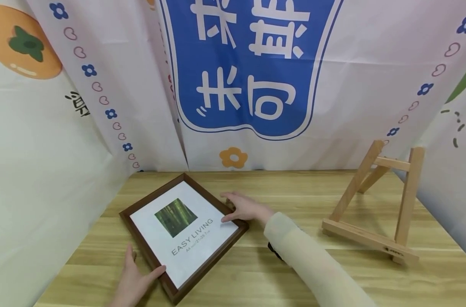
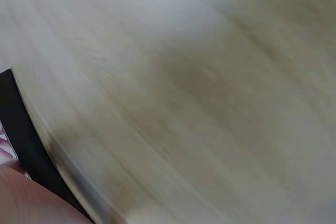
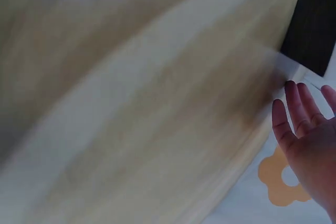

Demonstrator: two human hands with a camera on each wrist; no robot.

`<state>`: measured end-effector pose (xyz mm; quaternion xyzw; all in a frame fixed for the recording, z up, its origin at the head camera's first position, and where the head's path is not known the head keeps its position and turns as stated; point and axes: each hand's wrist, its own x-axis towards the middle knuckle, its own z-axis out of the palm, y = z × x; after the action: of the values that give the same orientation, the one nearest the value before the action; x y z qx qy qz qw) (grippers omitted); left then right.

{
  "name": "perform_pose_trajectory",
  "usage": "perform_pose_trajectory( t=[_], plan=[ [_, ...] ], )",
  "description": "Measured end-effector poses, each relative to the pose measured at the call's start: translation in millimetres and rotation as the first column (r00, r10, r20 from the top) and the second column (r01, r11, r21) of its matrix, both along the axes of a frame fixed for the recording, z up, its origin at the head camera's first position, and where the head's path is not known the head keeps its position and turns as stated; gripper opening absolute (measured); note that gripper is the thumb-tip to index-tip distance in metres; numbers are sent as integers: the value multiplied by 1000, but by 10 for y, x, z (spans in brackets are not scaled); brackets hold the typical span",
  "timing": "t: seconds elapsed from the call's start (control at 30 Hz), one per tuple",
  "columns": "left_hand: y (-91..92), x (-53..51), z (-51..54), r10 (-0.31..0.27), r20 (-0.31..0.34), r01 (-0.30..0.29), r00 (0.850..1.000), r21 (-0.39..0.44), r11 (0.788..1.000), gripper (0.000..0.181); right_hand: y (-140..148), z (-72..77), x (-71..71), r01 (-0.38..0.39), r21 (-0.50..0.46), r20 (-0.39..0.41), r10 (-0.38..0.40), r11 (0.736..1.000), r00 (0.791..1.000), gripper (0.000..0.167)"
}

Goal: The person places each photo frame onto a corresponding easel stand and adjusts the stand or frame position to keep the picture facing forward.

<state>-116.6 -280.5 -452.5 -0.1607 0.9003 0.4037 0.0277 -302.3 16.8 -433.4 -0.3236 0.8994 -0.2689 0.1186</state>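
A brown picture frame [image 1: 217, 258] lies at an angle on the table, holding a white sheet with a green forest picture and "EASY LIVING" lettering. My left hand [image 1: 134, 277] is at its lower left edge, thumb over the rim and fingers spread outside. The left wrist view shows part of that hand [image 2: 31, 203] beside the dark frame edge [image 2: 29, 142]. At the right corner is my right hand [image 1: 248, 209], its thumb over the frame. In the right wrist view its straight fingers [image 3: 299, 116] stand apart from the dark frame corner [image 3: 312, 24].
A wooden easel [image 1: 403, 209] stands at the right of the table, its lower ledge facing me. Behind the wood-grain table [image 1: 286, 192] hangs a printed white cloth [image 1: 137, 55] with a blue panel. A small dark object [image 1: 274, 251] shows beside the right sleeve.
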Motion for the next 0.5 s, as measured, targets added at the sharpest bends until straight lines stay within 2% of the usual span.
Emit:
perform_pose_trajectory(
  t=[0.2,0.37,0.5],
  plan=[
    [56,-41,-28,51,-41,-51,998,-14,999,108,-42,-76,-36,24,-46,30,-23,999,999,75],
    [86,-40,-33,55,-51,-57,997,-47,997,102,-28,-108,-54,16,-82,44,-13,996,999,64],
    [108,-60,-28,77,-35,-78,996,-30,997,102,-18,-125,-66,2,-86,53,3,996,999,59]
  ],
)
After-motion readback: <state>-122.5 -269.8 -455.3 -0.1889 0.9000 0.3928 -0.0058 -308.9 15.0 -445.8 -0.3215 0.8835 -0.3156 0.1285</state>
